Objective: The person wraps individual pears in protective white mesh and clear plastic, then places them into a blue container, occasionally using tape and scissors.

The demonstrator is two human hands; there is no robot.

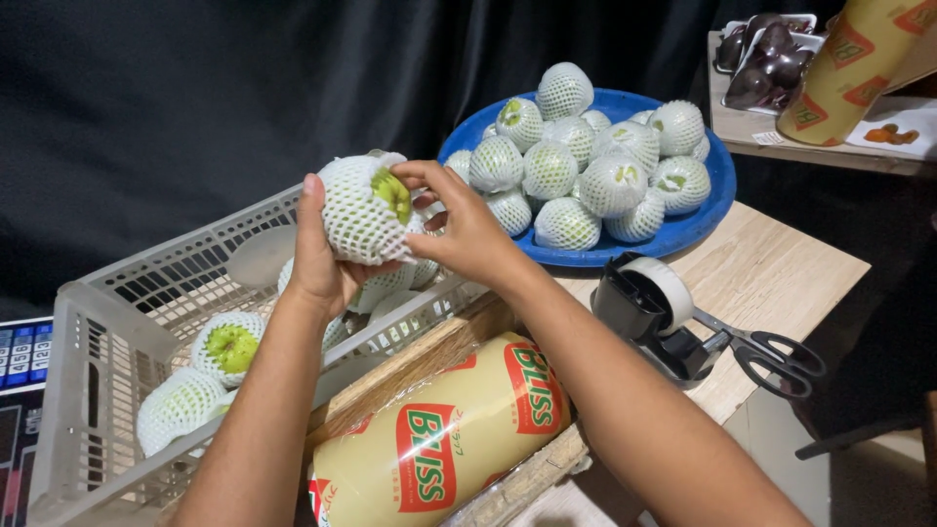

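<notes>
While the left hand (314,256) cups a green fruit (366,210) in its white foam net above the grey crate (107,322), the right hand (467,229) pinches the net's edge at the top. About a dozen netted fruits fill the blue tray (717,185) on the tabletop (771,268); a few remain in the crate, so roughly halfway, I judge. Yellow wrap roll (439,439) with red-green oval labels lies below; another roll (854,63) stands top right.

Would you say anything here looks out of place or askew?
Only slightly: the scissors lie by the tape dispenser with their handles jutting past the wooden table's edge. The netted fruit on the blue plate looks tidy.
</notes>
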